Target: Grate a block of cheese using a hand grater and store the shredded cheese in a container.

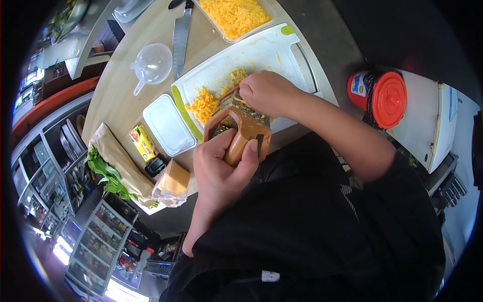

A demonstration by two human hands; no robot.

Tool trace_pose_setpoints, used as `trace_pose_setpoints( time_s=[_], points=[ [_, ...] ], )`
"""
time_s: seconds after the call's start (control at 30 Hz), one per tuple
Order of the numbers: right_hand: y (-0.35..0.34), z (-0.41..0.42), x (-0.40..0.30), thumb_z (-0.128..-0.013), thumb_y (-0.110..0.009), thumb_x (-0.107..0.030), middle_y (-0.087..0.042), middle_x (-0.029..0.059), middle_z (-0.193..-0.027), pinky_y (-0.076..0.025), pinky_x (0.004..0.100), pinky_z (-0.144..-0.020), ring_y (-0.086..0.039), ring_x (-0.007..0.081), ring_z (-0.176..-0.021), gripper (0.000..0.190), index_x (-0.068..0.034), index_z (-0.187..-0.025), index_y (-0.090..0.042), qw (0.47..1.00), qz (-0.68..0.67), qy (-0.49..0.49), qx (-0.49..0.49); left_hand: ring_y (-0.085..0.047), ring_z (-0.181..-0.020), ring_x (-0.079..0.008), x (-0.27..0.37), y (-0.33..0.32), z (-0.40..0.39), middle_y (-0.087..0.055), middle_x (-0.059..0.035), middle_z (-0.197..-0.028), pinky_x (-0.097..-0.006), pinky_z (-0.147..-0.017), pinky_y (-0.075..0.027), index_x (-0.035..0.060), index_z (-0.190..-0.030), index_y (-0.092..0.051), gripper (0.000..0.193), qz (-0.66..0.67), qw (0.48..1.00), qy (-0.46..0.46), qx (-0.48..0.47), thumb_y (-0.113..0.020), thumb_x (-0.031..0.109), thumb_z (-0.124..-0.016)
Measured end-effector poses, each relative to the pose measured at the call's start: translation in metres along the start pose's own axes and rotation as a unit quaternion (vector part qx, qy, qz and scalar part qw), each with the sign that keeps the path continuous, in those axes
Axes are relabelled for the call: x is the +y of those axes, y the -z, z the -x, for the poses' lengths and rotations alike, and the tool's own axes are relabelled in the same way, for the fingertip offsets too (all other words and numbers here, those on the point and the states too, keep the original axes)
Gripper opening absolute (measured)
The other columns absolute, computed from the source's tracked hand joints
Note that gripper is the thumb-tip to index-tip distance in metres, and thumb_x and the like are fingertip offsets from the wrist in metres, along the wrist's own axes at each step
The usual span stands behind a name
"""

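My left hand [222, 170] grips the brown handle of a metal box grater [241, 128], tilted over a white cutting board [264, 53] with green corners. At the grater's far end, my right hand [269, 92] is curled with its fingers against the grater. Those fingers hide whatever may be inside them. A thin brown edge shows by the fingertips. Small heaps of orange grated cheese [203, 104] lie on the board beside the grater, and some shreds cling to its metal. Beyond the board stands a clear plastic container [222, 36] full of orange shreds.
On the table [120, 98] lie a chef's knife [182, 45], a clear funnel [154, 63], a lidded plastic tub [169, 124], a yellow box [144, 141], a wrapped orange cheese block [175, 179] and a paper bag [117, 158] with leafy greens. A red-lidded bin [390, 100] stands off to the right.
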State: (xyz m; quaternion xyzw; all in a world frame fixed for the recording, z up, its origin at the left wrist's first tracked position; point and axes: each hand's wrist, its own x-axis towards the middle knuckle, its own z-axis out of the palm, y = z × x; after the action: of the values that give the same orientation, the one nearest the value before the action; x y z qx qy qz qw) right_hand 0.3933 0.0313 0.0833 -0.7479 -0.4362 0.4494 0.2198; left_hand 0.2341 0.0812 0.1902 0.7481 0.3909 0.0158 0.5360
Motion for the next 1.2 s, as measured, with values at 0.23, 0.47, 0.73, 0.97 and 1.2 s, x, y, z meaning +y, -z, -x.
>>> trace_pose_setpoints(
  time_s=[0.23, 0.47, 0.73, 0.97, 1.2],
  points=[
    [-0.002, 0.001, 0.001, -0.086, -0.044, -0.023, -0.061, 0.0241, -0.077, -0.047, 0.0483, -0.069, -0.059, 0.0421, -0.075, 0.031, 0.0, -0.076, -0.062, 0.999, -0.032, -0.01, 0.011, -0.044, -0.049, -0.0283, 0.003, 0.001, 0.002, -0.049, -0.0132, -0.053, -0.0342, -0.054, -0.043, -0.0025, -0.072, -0.06, 0.021, 0.013, 1.0, -0.014, -0.004, -0.068, 0.016, -0.076],
    [0.015, 0.018, -0.024, -0.086, -0.043, -0.023, -0.061, 0.0252, -0.077, -0.046, 0.0487, -0.069, -0.058, 0.0435, -0.074, 0.031, 0.001, -0.077, -0.062, 0.998, -0.058, 0.022, 0.017, -0.043, -0.047, -0.0254, -0.001, 0.005, 0.003, -0.048, -0.0121, -0.051, -0.0338, -0.052, -0.042, -0.0019, -0.071, -0.059, 0.022, -0.02, 0.999, -0.032, -0.006, -0.068, 0.018, -0.076],
    [-0.003, -0.004, 0.001, -0.085, -0.043, -0.022, -0.06, 0.0252, -0.075, -0.046, 0.0487, -0.069, -0.058, 0.0429, -0.072, 0.032, 0.002, -0.073, -0.06, 0.999, 0.003, -0.032, 0.012, -0.043, -0.049, -0.0282, 0.001, 0.0, -0.001, -0.047, -0.0124, -0.052, -0.0338, -0.057, -0.044, -0.0017, -0.068, -0.056, 0.024, 0.0, 1.0, -0.016, -0.006, -0.068, 0.018, -0.076],
    [0.011, 0.004, -0.017, -0.085, -0.044, -0.023, -0.061, 0.0257, -0.078, -0.048, 0.048, -0.07, -0.06, 0.0429, -0.075, 0.033, 0.003, -0.073, -0.061, 1.0, -0.005, 0.024, 0.002, -0.045, -0.05, -0.0307, -0.005, 0.001, 0.001, -0.049, -0.0137, -0.053, -0.0343, -0.059, -0.045, -0.0018, -0.07, -0.058, 0.023, -0.011, 0.998, -0.059, 0.015, -0.068, 0.018, -0.076],
    [0.011, 0.009, -0.02, -0.085, -0.044, -0.024, -0.061, 0.0263, -0.079, -0.048, 0.0473, -0.071, -0.06, 0.043, -0.076, 0.034, 0.004, -0.075, -0.062, 0.996, 0.036, 0.078, -0.016, -0.043, -0.051, -0.0296, -0.004, 0.002, 0.005, -0.049, -0.0133, -0.054, -0.0345, -0.058, -0.044, -0.0019, -0.07, -0.059, 0.022, -0.02, 0.999, -0.039, -0.001, -0.067, 0.018, -0.077]
  ],
)
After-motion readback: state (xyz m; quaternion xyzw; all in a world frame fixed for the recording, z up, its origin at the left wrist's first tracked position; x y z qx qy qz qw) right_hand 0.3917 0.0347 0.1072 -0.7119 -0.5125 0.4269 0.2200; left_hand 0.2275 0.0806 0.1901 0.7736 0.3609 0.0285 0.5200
